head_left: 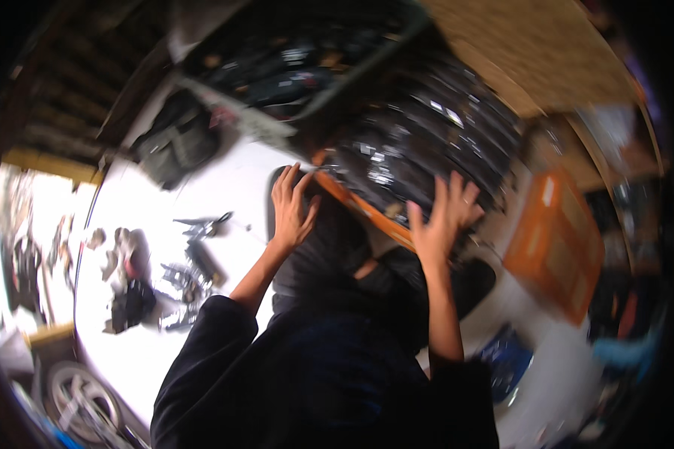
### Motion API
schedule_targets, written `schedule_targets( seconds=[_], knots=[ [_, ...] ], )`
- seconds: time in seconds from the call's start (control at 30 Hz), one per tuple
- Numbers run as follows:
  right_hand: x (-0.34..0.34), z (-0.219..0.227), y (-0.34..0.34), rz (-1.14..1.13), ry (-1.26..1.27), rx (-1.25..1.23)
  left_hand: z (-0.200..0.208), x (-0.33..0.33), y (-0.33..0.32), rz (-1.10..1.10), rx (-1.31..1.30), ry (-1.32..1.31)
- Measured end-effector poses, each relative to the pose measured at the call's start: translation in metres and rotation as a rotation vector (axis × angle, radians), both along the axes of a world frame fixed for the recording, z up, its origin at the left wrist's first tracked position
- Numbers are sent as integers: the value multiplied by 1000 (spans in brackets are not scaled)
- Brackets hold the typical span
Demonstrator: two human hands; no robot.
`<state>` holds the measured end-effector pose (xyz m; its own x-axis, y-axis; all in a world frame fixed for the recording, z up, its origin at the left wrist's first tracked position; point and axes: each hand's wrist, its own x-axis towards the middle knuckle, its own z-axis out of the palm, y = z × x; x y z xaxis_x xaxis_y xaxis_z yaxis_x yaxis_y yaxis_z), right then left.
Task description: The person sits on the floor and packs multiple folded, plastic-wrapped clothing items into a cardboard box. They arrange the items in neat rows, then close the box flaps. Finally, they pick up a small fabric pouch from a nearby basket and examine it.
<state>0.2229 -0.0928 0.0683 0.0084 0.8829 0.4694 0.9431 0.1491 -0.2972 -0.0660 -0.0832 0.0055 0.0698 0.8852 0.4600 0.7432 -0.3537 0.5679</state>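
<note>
Head cam: L hand (292,215), R hand (442,224), fingers wide-spread, empty, nr dk wrapped items (419,138); orange box (550,236) right; bag (174,150) far left

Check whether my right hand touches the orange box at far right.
Apart: the head view shows a visible gap between your right hand and the orange box.
</note>
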Motion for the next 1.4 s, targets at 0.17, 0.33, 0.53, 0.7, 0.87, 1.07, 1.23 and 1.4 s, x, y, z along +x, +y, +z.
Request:
schedule_targets(
  seconds=[0.17, 0.33, 0.53, 0.7, 0.87, 1.07, 1.23, 1.4],
  knots=[
    [-19, -6, -42, 65, 111, 129, -103, -171, -110, 730, -524, 434],
    [-53, -12, -51, 207, 174, 80, -117, -241, -187, 1210, -837, 183],
    [-79, -11, -47, 327, 200, 48, -147, -224, -175, 1268, -694, 394],
    [-79, -3, -49, 343, 289, 3, -175, -241, -194, 1287, -600, -546],
    [-86, 6, -59, 387, 492, -157, -89, -167, -197, 484, -379, -1760],
    [-112, 28, -66, 644, 965, -723, 30, -48, -122, -191, -650, -1932],
    [-92, 52, -49, 496, 860, -526, 46, 27, -57, -327, -824, -1634],
    [-12, 31, -26, 286, 1073, -407, 83, 95, -3, -385, -799, -1402]
  ],
)
